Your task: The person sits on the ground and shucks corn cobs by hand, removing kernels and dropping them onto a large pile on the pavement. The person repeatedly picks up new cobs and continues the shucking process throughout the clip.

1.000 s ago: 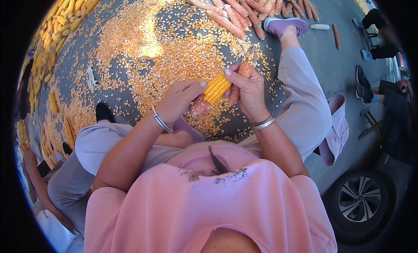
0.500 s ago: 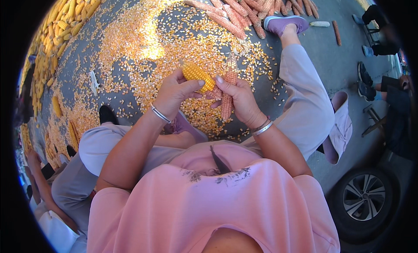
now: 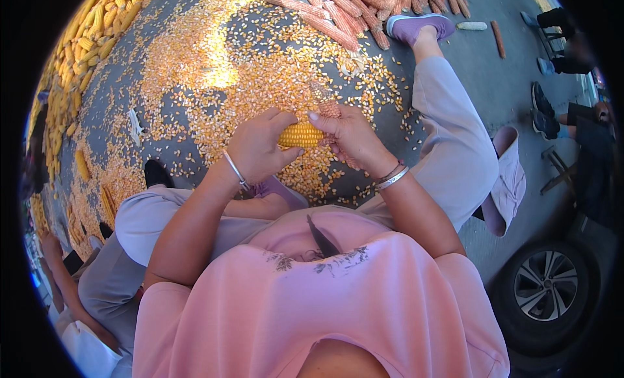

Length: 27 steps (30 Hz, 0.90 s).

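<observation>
Head view gives me a broad scatter of small yellow-orange corn kernels (image 3: 260, 79) on hard grey ground (image 3: 481, 72), the left hand (image 3: 259, 143) and right hand (image 3: 356, 137) meeting above it. I see the left closed around a plump yellow corn cob (image 3: 300, 135), apparently to steady it, while the right grips a rough pinkish bare cob (image 3: 330, 110) crosswise at its end, likely for firm pressure.
</observation>
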Each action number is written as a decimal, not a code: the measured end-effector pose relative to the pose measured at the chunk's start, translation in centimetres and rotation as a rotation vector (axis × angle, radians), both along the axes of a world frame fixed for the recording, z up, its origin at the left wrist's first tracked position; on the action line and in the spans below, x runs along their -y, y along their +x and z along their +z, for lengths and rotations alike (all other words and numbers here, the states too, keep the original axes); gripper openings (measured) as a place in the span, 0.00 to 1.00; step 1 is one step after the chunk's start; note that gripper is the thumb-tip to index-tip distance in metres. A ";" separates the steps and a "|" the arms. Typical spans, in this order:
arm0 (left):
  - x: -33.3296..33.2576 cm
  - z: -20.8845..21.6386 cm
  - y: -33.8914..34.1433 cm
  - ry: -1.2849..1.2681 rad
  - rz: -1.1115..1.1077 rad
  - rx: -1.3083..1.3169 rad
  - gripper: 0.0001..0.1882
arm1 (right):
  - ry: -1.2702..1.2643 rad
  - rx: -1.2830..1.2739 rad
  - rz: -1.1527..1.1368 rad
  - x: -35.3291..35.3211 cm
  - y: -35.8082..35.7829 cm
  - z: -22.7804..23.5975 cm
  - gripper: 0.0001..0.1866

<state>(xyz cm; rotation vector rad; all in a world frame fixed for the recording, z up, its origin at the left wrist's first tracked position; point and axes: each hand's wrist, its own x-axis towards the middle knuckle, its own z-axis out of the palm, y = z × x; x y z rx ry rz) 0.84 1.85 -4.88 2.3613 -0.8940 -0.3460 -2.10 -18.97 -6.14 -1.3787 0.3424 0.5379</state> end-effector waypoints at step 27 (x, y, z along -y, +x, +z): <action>2.2 -3.6 -3.4 0.065 0.333 -0.531 0.21 | -0.735 0.506 0.142 -2.7 1.5 -4.4 0.28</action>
